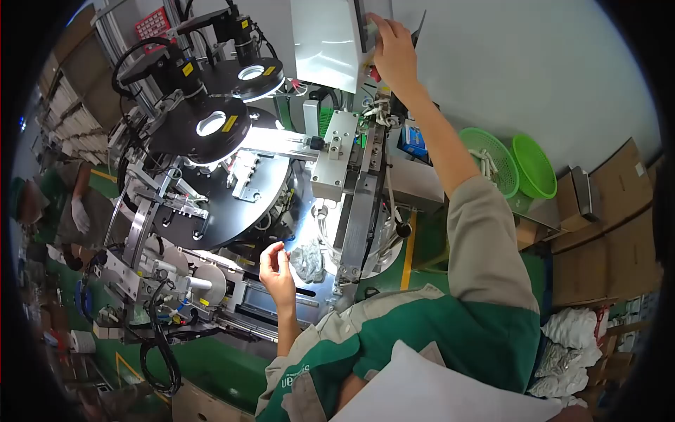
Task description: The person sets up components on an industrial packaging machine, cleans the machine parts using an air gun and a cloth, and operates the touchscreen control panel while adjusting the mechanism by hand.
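My left hand [278, 273] is raised over the front of the machine, with thumb and fingertips drawn together. Anything between them is too small to make out. Beside it, a crumpled pale cloth or plastic bag [308, 261] lies on the lit metal surface. At the top, my right hand [396, 50] reaches up to a dark panel [365, 27] seen edge-on. Its loosely bent fingers are at the panel's face, and their tips are partly hidden. A round black turntable [242, 207] with metal fixtures lies to the left of my hands.
Two black camera heads with ring lights [211, 124] hang above the turntable. A metal rail [362, 204] runs between my arms. Green baskets [534, 167] and cardboard boxes [605, 190] stand at right. Another person [60, 204] wearing gloves is at far left.
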### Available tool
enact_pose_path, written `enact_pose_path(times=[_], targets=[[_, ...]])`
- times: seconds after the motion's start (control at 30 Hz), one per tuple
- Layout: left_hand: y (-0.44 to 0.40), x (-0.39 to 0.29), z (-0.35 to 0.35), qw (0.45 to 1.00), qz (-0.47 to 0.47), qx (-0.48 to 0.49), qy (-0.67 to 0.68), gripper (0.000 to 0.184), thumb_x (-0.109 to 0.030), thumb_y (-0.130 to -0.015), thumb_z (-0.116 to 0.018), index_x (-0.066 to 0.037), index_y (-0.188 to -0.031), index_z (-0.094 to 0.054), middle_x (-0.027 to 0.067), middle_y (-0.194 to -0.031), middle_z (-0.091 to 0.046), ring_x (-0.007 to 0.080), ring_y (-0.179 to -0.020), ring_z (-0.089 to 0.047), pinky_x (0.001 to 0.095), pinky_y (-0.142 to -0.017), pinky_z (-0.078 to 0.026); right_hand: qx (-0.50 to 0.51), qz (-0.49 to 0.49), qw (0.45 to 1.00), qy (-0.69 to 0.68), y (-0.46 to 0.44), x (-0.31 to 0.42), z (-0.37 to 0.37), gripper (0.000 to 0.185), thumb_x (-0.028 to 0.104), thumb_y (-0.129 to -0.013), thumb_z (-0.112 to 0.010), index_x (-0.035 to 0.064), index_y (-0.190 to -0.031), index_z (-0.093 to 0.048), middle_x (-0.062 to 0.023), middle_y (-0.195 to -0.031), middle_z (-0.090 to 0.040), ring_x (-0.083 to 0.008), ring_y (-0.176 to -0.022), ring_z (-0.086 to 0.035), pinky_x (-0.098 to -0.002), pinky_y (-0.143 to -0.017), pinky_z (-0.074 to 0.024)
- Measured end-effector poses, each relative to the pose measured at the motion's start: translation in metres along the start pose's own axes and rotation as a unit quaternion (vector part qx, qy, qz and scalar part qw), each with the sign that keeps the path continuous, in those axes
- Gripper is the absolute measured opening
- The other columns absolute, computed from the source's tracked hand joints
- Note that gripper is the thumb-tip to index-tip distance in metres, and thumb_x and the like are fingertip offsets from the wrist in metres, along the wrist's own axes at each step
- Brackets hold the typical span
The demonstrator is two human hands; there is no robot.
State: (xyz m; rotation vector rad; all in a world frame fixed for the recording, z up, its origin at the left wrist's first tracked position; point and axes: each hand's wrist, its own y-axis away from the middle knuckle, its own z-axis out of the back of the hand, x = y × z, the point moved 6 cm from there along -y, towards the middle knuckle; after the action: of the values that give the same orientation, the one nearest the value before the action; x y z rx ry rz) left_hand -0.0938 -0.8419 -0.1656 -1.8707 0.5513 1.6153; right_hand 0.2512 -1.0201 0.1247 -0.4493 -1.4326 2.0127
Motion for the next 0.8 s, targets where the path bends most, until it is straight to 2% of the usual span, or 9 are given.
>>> enact_pose_path(times=[0.2,0.37,0.43,0.53,0.63,0.7,0.73,0.77,0.8], targets=[[-0.004,0.003,0.009,0.999,-0.032,-0.017,-0.022,0.018,0.003,-0.084,-0.056,0.000,-0.101,-0.062,0.0060,-0.096,-0.063,0.0107,-0.085,-0.058,0.0242,-0.073,-0.048,-0.008,0.104,0.994,0.020,-0.014,0.031,0.038,0.043,-0.004,-0.080,-0.046,0.0040,-0.122,-0.052,-0.0224,-0.109,-0.055,-0.0373,-0.097,-0.055,-0.0428,-0.085,-0.0463],[-0.045,-0.019,-0.012,0.984,-0.143,0.032,-0.100,0.010,-0.001,-0.082,-0.062,0.001,-0.091,-0.062,0.0093,-0.087,-0.061,0.0162,-0.073,-0.061,0.0266,-0.067,-0.049,0.257,-0.107,0.917,-0.287,0.072,0.194,0.127,0.019,0.001,-0.086,-0.057,0.0019,-0.104,-0.058,-0.0064,-0.103,-0.064,-0.0142,-0.092,-0.061,-0.0275,-0.076,-0.0486],[-0.072,-0.015,-0.036,0.945,-0.275,0.067,-0.164,0.014,0.000,-0.081,-0.059,-0.001,-0.095,-0.060,0.0124,-0.088,-0.060,0.0287,-0.080,-0.060,0.0341,-0.073,-0.049,0.416,0.157,0.827,-0.344,0.120,0.290,0.116,0.013,0.001,-0.080,-0.059,0.0022,-0.093,-0.059,-0.0075,-0.110,-0.062,-0.0166,-0.098,-0.061,-0.0298,-0.078,-0.0500],[-0.102,-0.010,-0.065,0.889,-0.334,0.092,-0.299,0.015,-0.018,-0.089,-0.055,-0.007,-0.099,-0.055,0.0128,-0.096,-0.057,0.0333,-0.087,-0.056,0.0405,-0.078,-0.046,0.544,0.263,0.791,-0.096,0.194,0.343,0.005,0.018,0.010,-0.081,-0.058,0.0061,-0.098,-0.056,-0.0030,-0.108,-0.058,-0.0157,-0.100,-0.056,-0.0327,-0.085,-0.0468],[-0.138,0.048,-0.083,0.897,-0.379,0.081,-0.214,0.019,-0.016,-0.085,-0.056,-0.003,-0.099,-0.055,0.0171,-0.097,-0.057,0.0345,-0.091,-0.056,0.0434,-0.079,-0.044,0.487,0.067,0.871,0.015,0.192,0.317,-0.095,0.015,0.015,-0.076,-0.052,0.0091,-0.082,-0.064,-0.0106,-0.088,-0.064,-0.0253,-0.077,-0.061,-0.0401,-0.070,-0.0497],[-0.142,0.033,-0.076,0.930,-0.336,0.121,-0.089,0.028,-0.013,-0.083,-0.054,0.000,-0.108,-0.055,0.0220,-0.106,-0.057,0.0369,-0.097,-0.056,0.0402,-0.088,-0.044,0.469,0.089,0.878,-0.029,0.194,0.276,-0.169,0.027,0.024,-0.084,-0.043,0.0050,-0.088,-0.062,-0.0120,-0.087,-0.065,-0.0286,-0.082,-0.061,-0.0420,-0.077,-0.0477],[-0.146,0.038,-0.084,0.880,-0.431,0.027,-0.197,0.027,-0.012,-0.083,-0.052,0.001,-0.106,-0.057,0.0234,-0.100,-0.059,0.0392,-0.095,-0.057,0.0418,-0.087,-0.045,0.369,0.067,0.925,-0.061,0.186,0.262,-0.170,0.025,0.022,-0.082,-0.046,0.0058,-0.082,-0.065,-0.0178,-0.085,-0.064,-0.0338,-0.078,-0.063,-0.0456,-0.070,-0.0501],[-0.146,0.033,-0.085,0.903,-0.269,0.138,-0.305,0.022,-0.010,-0.083,-0.051,0.003,-0.099,-0.058,0.0250,-0.098,-0.059,0.0403,-0.095,-0.056,0.0444,-0.082,-0.047,0.372,0.187,0.909,0.038,0.194,0.241,-0.201,0.025,0.022,-0.080,-0.047,0.0039,-0.085,-0.064,-0.0198,-0.085,-0.064,-0.0343,-0.081,-0.062,-0.0449,-0.073,-0.0507],[-0.150,0.035,-0.082,0.943,-0.202,0.107,-0.241,0.019,-0.010,-0.083,-0.051,0.003,-0.095,-0.058,0.0247,-0.096,-0.058,0.0397,-0.092,-0.057,0.0452,-0.078,-0.047,0.410,0.069,0.909,0.040,0.191,0.223,-0.214,0.026,0.021,-0.078,-0.050,0.0008,-0.089,-0.062,-0.0217,-0.087,-0.064,-0.0357,-0.081,-0.062,-0.0449,-0.072,-0.0504]])
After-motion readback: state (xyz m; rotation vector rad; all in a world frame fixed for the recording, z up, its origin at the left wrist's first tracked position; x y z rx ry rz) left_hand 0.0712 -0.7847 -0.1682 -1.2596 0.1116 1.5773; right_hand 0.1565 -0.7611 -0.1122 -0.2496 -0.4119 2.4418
